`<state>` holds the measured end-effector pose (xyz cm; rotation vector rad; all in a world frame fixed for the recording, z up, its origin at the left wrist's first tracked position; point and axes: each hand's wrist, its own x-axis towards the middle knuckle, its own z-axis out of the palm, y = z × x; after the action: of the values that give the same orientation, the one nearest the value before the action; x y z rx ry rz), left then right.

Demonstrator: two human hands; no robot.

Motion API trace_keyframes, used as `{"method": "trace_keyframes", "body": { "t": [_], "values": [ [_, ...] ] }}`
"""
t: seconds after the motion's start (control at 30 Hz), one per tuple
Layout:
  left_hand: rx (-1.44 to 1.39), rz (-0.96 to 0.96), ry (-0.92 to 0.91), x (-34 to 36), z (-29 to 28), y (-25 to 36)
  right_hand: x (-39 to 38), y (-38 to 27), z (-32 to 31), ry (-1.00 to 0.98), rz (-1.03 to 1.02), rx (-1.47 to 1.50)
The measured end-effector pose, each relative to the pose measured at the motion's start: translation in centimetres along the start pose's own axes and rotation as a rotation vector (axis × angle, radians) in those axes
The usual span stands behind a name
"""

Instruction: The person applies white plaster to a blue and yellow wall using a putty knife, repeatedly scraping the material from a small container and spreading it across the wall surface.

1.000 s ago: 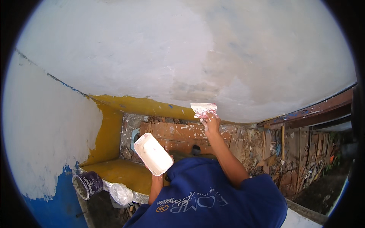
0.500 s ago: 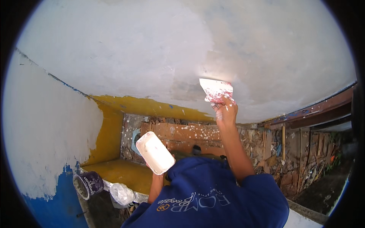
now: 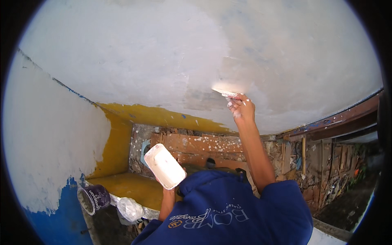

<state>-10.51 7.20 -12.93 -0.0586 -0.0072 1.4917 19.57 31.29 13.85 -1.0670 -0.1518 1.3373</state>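
My right hand [image 3: 243,109] is closed on a putty spreader [image 3: 227,93] spattered with white and red. The blade is seen nearly edge-on, tilted against the wall [image 3: 171,53], which is coated in whitish filler with a greyer patch around the blade. Lower down, my left hand [image 3: 168,191] supports a white rectangular tub [image 3: 165,166] from beneath. Pale paste lies inside the tub, which is tipped a little. Most of my left fingers are hidden behind it.
A dark bucket [image 3: 98,197] and a clear plastic bag [image 3: 130,209] sit on the ledge at lower left. Bare yellow paint [image 3: 118,141] shows below the filler. Paint-spotted boards [image 3: 204,143] and debris cover the ground. A brown beam [image 3: 335,118] runs along the right.
The spreader has turned from showing its broad face to lying nearly edge-on at the wall. My right wrist has rotated with it. The tub has shifted slightly left and down.
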Motion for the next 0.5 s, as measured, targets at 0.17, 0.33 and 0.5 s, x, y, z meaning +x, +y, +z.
{"method": "trace_keyframes", "body": {
  "t": [0.17, 0.33, 0.5],
  "values": [
    [0.185, 0.004, 0.035, 0.4, 4.3, -1.4, -3.4, 1.9, -4.4, -0.070, -0.174, 0.111],
    [0.252, -0.002, 0.169, 0.7, 4.2, -1.2, 2.1, 10.7, -7.3, 0.119, 0.032, 0.022],
    [-0.140, 0.032, 0.194, 0.4, -2.2, 1.6, 1.4, 9.3, -3.4, 0.213, -0.046, 0.105]
  ]
}}
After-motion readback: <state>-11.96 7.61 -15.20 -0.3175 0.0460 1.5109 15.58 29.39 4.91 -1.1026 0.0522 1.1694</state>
